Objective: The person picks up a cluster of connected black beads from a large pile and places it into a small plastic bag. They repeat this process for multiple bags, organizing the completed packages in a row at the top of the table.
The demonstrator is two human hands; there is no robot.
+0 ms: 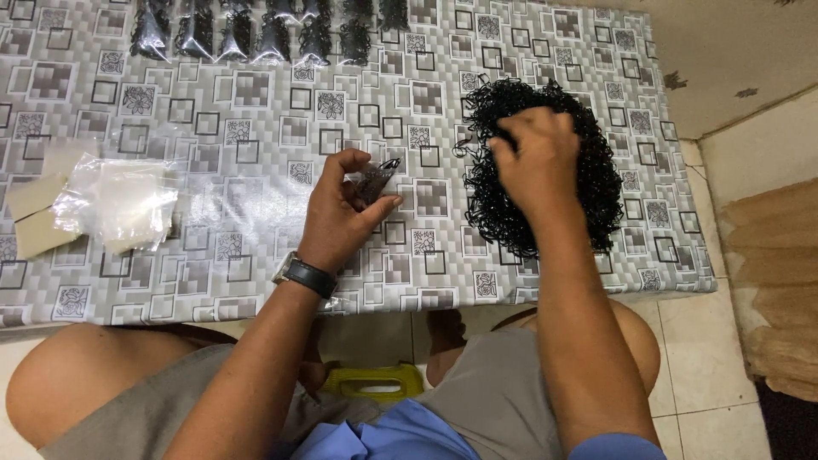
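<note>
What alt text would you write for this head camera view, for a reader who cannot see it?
A seated person's right hand reaches into a pile of small black rings while the left hand holds a small clear bag. Empty clear bags and filled packets lie on the patterned table.

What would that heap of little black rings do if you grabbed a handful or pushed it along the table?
The pile of black rings looks like many small loose loops, so a handful would probably shed strays. They seem thin and light, likely springy. Pushed by the right hand, the heap would probably spread over the smooth-looking tablecloth rather than slide as one.
</note>
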